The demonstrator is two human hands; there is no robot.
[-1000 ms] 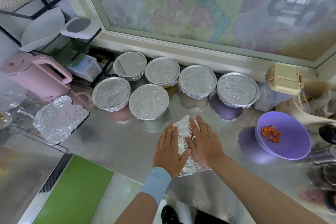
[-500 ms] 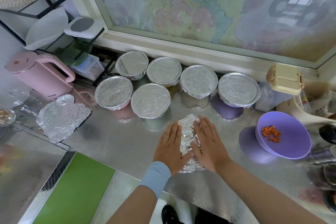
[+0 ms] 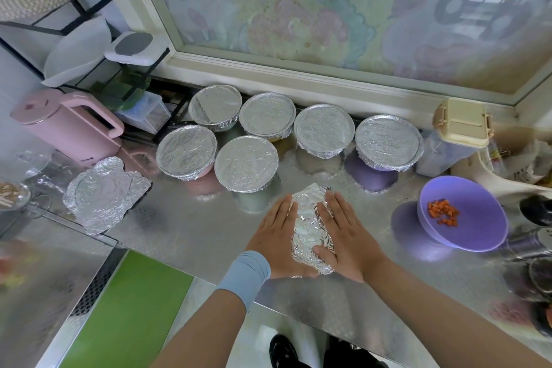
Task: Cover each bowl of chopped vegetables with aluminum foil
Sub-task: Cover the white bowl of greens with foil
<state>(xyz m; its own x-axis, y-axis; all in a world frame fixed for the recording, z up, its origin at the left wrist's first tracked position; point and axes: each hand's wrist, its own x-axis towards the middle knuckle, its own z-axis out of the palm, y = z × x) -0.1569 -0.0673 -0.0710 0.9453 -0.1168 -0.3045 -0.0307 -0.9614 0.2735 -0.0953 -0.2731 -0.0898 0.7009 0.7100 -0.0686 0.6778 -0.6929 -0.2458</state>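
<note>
A crumpled, folded piece of foil (image 3: 310, 227) lay on the metal worktop (image 3: 194, 233), a little right of the middle and close to its front edge. Its long axis ran from the front edge toward the back, and the far end pointed at the covered bowls.

The left hand (image 3: 279, 236), with a pale blue wristband (image 3: 243, 273) on its wrist, lay flat against the foil's left side with the fingers straight and together. The right hand (image 3: 346, 236) lay flat against the right side, its fingers straight and its thumb across the foil's near end. Neither hand curled round the foil; both pressed on it. The foil's side edges were hidden under the palms.

Six foil-covered bowls (image 3: 246, 163) stood in two rows along the back edge, four behind and two in front. Their contents could not be seen.

Near the right edge a purple bowl (image 3: 484, 218) sat uncovered and tilted, with a small heap of orange cubes (image 3: 443, 212) inside. A loose, crinkled sheet of foil (image 3: 104, 193) lay toward the left edge.

A pink kettle (image 3: 64, 128) stood at the back left corner. It had a small dark mark low on its side, too small to read. A cream box with clasps (image 3: 461, 122) sat at the back right. The things at the far right edge were blurred and cut off.
</note>
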